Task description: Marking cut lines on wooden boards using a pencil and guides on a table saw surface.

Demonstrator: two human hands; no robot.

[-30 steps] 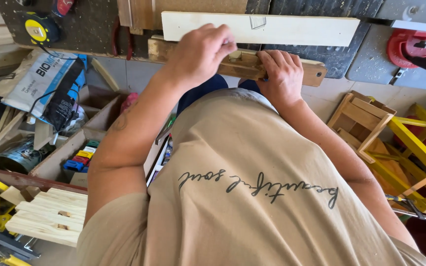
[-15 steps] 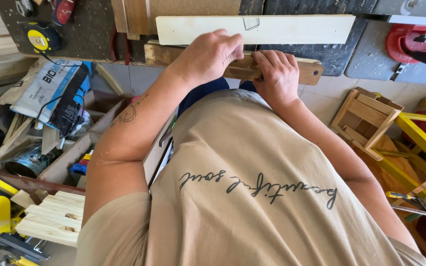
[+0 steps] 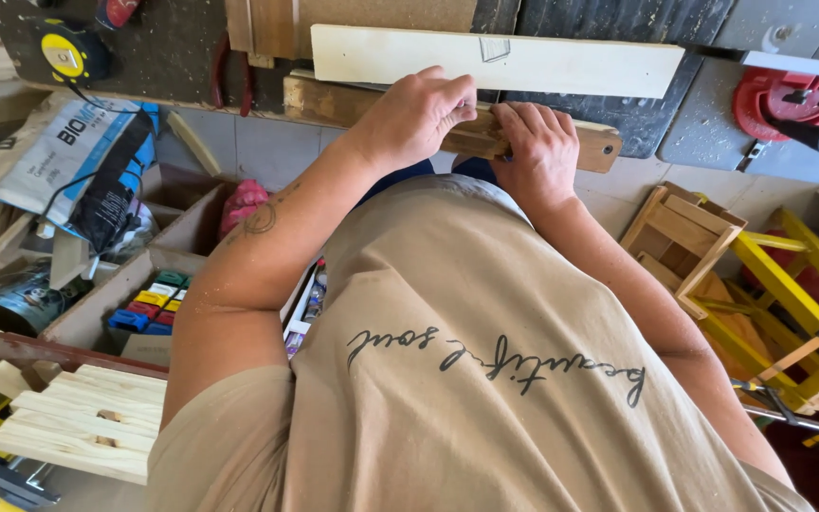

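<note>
- Fingers (image 3: 447, 95) of the left hand (image 3: 414, 118) curl down over the top of a brown wooden block (image 3: 585, 142), knuckles up, clenched onto it near its middle.
- Fingers of the right hand (image 3: 537, 152) wrap the same block just beside the left ones, thumb side toward the person; both hands grip it, almost touching each other.
- That block lies along the near edge of the dark workbench (image 3: 172, 47), partly hidden under the hands; its rounded right end, with a small hole, sticks out past the right hand.
- Judged by its look, the block is stiff, solid timber of moderate weight, with a dry, rough face that should not slip; a two-handed hold about the middle, as here, seems the steadiest place, and its edges may leave splinters.
- Just beyond it, a pale long board (image 3: 500, 59) with a pencilled outline lies flat on the bench, close to the fingers; whether it touches them cannot be told.
- Farther out: a yellow tape measure (image 3: 66, 52) at the bench's left, a red tool (image 3: 789, 104) at the right.
- Below, on the floor side, are a printed paper sack (image 3: 59, 156), a wooden crate (image 3: 675, 237), a yellow frame (image 3: 808, 284) and a slatted pale panel (image 3: 78, 417).
</note>
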